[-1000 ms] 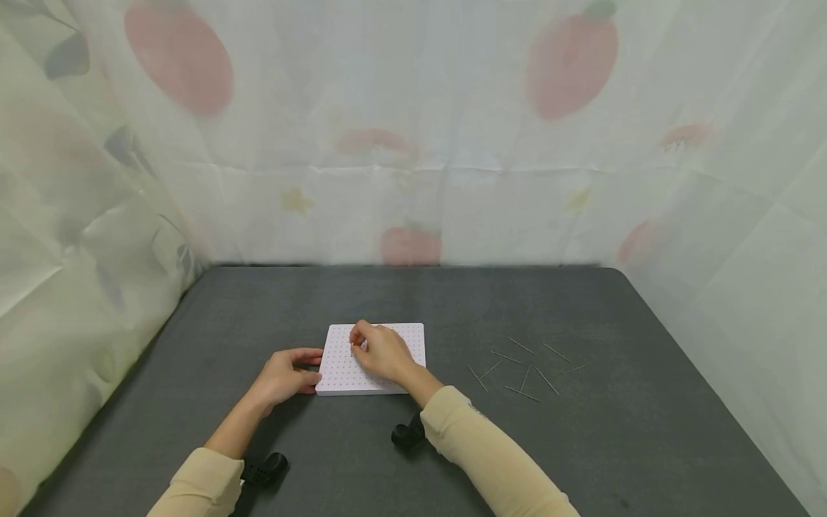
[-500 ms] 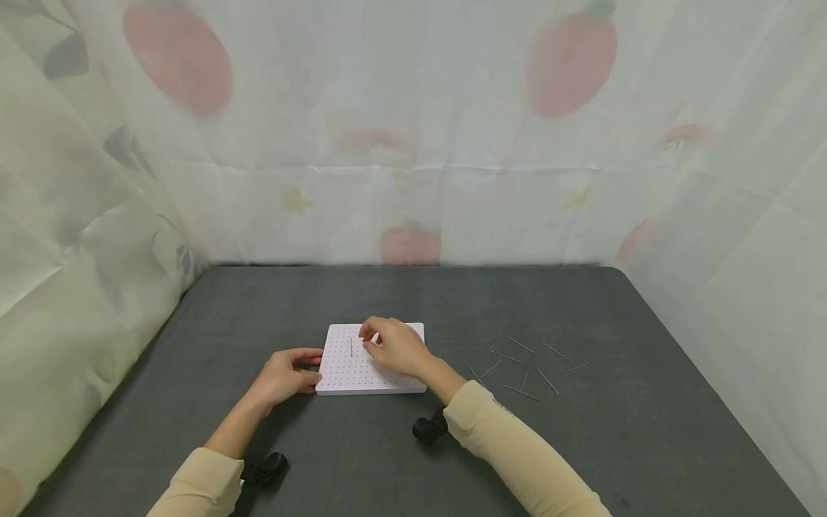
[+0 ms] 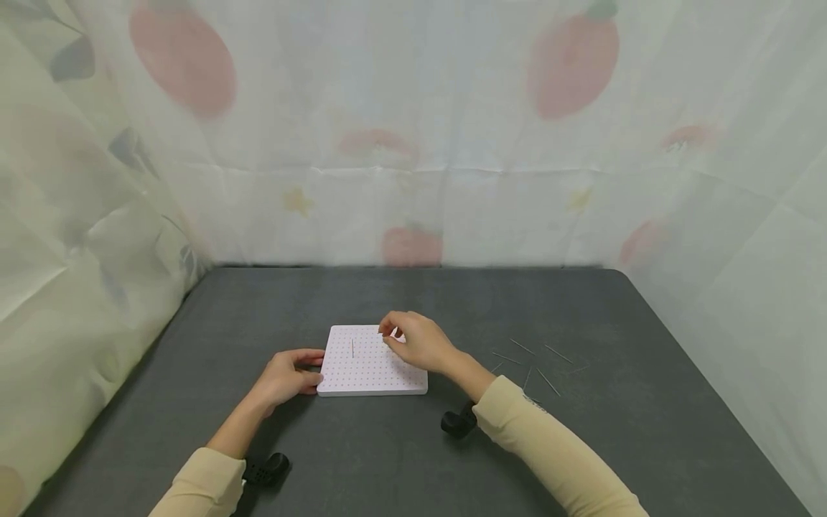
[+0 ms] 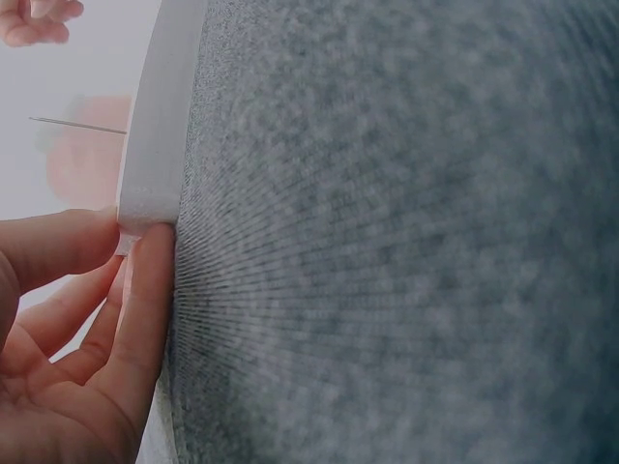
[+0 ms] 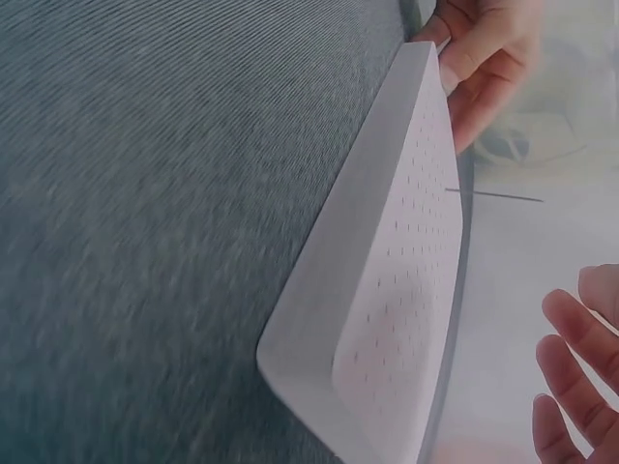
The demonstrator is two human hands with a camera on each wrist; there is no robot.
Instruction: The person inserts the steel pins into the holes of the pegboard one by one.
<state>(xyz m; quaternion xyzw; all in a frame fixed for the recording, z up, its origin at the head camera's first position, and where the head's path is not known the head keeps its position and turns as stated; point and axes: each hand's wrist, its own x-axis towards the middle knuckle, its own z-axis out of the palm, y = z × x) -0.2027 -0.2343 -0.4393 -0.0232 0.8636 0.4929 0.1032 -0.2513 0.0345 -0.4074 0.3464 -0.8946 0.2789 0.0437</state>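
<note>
Dark grey table (image 3: pixel 581 301), pale fruit-print curtain (image 3: pixel 478 215) behind it, and a perforated white board (image 3: pixel 368 375) between two hands.
The board lies flat near the table's middle, one thin pin (image 3: pixel 352 349) standing upright in it toward 10 o'clock, as the head view shows. At the board's 8 to 9 o'clock, the left hand (image 3: pixel 286 375) rests nearly straight fingers and thumb against its edge and near corner. Toward 2 o'clock the right hand (image 3: pixel 420 343) hangs above the board, loosely curved, fingertips apart and free. Several loose pins (image 3: pixel 548 382) lie scattered out at 3 o'clock, some partly hidden by the right arm in its cream sleeve (image 3: pixel 555 459).
</note>
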